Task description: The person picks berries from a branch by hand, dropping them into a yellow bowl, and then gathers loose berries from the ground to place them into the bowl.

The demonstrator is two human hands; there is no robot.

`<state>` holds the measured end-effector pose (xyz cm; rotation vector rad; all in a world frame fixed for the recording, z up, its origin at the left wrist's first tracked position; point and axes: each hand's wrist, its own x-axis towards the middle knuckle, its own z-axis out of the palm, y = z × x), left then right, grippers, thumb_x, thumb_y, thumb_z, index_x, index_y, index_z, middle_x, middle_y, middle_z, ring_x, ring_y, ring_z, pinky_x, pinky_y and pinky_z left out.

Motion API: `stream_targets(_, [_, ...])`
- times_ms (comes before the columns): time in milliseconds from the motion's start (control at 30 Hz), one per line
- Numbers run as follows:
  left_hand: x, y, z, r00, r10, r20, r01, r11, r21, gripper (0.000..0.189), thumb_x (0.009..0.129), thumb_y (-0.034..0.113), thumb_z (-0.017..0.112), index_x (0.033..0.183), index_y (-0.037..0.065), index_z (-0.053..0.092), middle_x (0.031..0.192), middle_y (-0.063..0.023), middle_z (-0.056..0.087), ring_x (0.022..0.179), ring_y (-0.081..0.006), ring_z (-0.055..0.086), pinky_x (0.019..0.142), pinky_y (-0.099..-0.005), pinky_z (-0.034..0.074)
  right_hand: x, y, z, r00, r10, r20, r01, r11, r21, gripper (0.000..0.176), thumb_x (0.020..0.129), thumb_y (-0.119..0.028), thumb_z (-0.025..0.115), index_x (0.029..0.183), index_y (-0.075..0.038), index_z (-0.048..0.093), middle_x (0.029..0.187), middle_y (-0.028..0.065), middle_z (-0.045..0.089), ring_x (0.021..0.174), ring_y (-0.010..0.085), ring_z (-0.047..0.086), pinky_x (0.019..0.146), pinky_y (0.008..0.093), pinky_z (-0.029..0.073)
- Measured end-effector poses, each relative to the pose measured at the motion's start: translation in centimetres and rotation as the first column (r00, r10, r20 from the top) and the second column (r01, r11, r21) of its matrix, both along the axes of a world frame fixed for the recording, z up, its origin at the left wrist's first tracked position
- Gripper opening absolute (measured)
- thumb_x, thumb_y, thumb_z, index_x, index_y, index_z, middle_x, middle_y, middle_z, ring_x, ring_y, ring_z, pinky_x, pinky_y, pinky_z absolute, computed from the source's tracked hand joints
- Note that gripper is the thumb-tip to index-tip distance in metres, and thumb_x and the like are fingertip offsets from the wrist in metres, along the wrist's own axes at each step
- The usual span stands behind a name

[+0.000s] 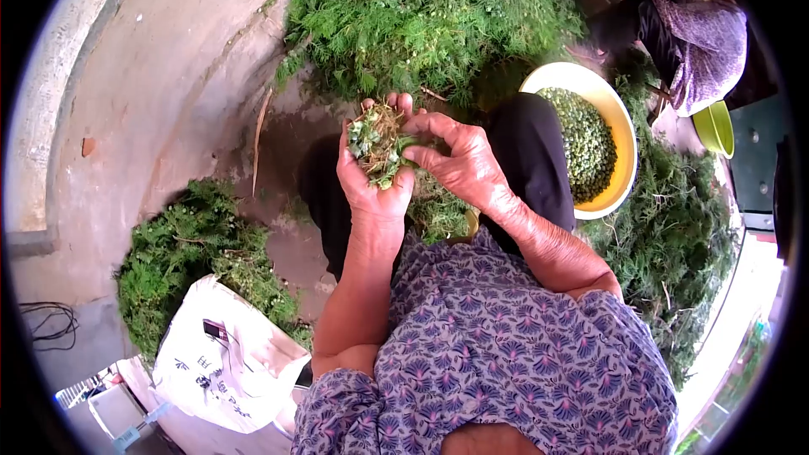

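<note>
My left hand (375,194) is cupped palm up in front of my knees, holding a clump of green berries and dry brown sprigs (377,143). From the right, my right hand (459,156) reaches over it, thumb and forefinger pinched on a green sprig (409,148) at the clump's edge. Beside my right knee stands a yellow basin (622,177) with many small green berries (581,139) in it. More green sprigs (438,211) lie below my hands, between my legs.
A large heap of green branches (421,25) lies ahead, with others at the left (181,261) and right (674,236). A white sack (227,362) is at lower left. Another person (704,42) sits at upper right, near a green bucket (715,129).
</note>
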<state>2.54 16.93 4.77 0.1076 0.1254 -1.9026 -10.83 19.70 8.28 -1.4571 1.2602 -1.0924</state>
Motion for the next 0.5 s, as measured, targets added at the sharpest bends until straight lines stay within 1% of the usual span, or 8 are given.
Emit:
stream_targets(67, [-0.1,0.9,-0.3,1.000,0.002,-0.010,-0.003,0.999,-0.049,0.035,0.094,0.031,0.036,0.106,0.005,0.056,0.115,-0.0176,0.055,0.112,-0.0345,0.050,0.098,-0.0505,0.040,0.2,0.6,-1.0,0.999,-0.029,-0.035,0.023,0.987,-0.160,0.018,0.078,-0.004,0.068,0.096,-0.002,0.063,0.085,0.0032,0.062,0.074,0.0063,0.055,0.066,0.0215,0.047])
stream_targets(133, [-0.2,1.1,-0.7,1.000,-0.014,-0.018,0.014,0.999,-0.038,0.033,0.094,0.028,0.037,0.106,0.004,0.056,0.115,-0.0184,0.055,0.112,-0.0341,0.050,0.091,-0.0482,0.047,0.5,1.0,-1.6,0.998,-0.057,-0.016,0.053,0.978,-0.200,0.014,0.079,-0.003,0.068,0.092,0.000,0.064,0.084,0.0035,0.062,0.076,0.0069,0.056,0.067,0.0215,0.047])
stream_targets(167, [-0.1,1.3,-0.7,1.000,-0.009,-0.028,0.008,1.000,-0.010,0.032,0.094,0.026,0.037,0.104,0.003,0.057,0.114,-0.0191,0.055,0.112,-0.0339,0.050,0.084,-0.0458,0.052,0.5,1.0,-2.0,0.997,-0.069,0.033,0.074,0.985,-0.159,0.013,0.080,-0.003,0.067,0.091,0.000,0.064,0.083,0.0027,0.062,0.073,0.0069,0.056,0.064,0.0211,0.047])
stream_targets(200, [0.1,1.5,-0.9,0.999,-0.011,-0.030,0.011,1.000,-0.007,0.032,0.094,0.026,0.037,0.104,0.003,0.057,0.114,-0.0191,0.055,0.112,-0.0339,0.050,0.084,-0.0458,0.052,0.6,1.1,-1.9,0.993,-0.087,0.081,0.096,0.988,-0.118,0.012,0.080,-0.004,0.067,0.091,0.000,0.064,0.083,0.0020,0.062,0.071,0.0068,0.055,0.061,0.0207,0.047])
stream_targets(233, [0.2,1.6,-1.0,0.999,-0.014,-0.037,0.014,1.000,-0.012,0.033,0.094,0.027,0.037,0.104,0.003,0.057,0.113,-0.0193,0.056,0.111,-0.0342,0.051,0.084,-0.0460,0.052,0.5,1.4,-1.2,0.976,-0.115,0.183,0.109,0.993,0.040,0.011,0.080,-0.005,0.066,0.090,0.000,0.064,0.075,0.0027,0.063,0.069,0.0070,0.055,0.062,0.0231,0.046])
stream_targets(400, [0.3,2.3,-0.5,1.000,-0.018,-0.008,0.018,0.999,-0.027,0.035,0.094,0.029,0.038,0.100,0.001,0.059,0.110,-0.0215,0.057,0.109,-0.0364,0.052,0.083,-0.0480,0.052,-0.4,1.6,-0.6,0.920,-0.160,0.357,0.078,0.969,0.234,0.007,0.083,-0.008,0.065,0.087,-0.002,0.064,0.069,-0.0027,0.060,0.056,0.0004,0.045,0.049,0.0176,0.038])
stream_targets(433, [0.5,2.1,-0.9,0.993,-0.070,-0.099,0.066,0.997,-0.033,0.034,0.094,0.029,0.040,0.101,0.001,0.059,0.111,-0.0222,0.056,0.112,-0.0368,0.050,0.093,-0.0511,0.045,-0.7,1.6,-0.6,0.888,-0.185,0.421,0.096,0.970,0.223,0.007,0.083,-0.008,0.065,0.087,-0.003,0.064,0.069,-0.0024,0.060,0.055,0.0010,0.046,0.048,0.0176,0.038])
stream_targets(500, [0.4,2.6,-0.8,0.996,-0.023,-0.089,0.023,1.000,0.006,0.034,0.093,0.029,0.041,0.102,0.001,0.059,0.112,-0.0221,0.056,0.114,-0.0369,0.048,0.098,-0.0519,0.039,-1.7,1.2,-1.0,0.833,-0.287,0.474,0.209,0.955,0.211,0.004,0.084,-0.007,0.063,0.087,-0.004,0.064,0.070,-0.0016,0.062,0.052,0.0019,0.047,0.046,0.0164,0.037])
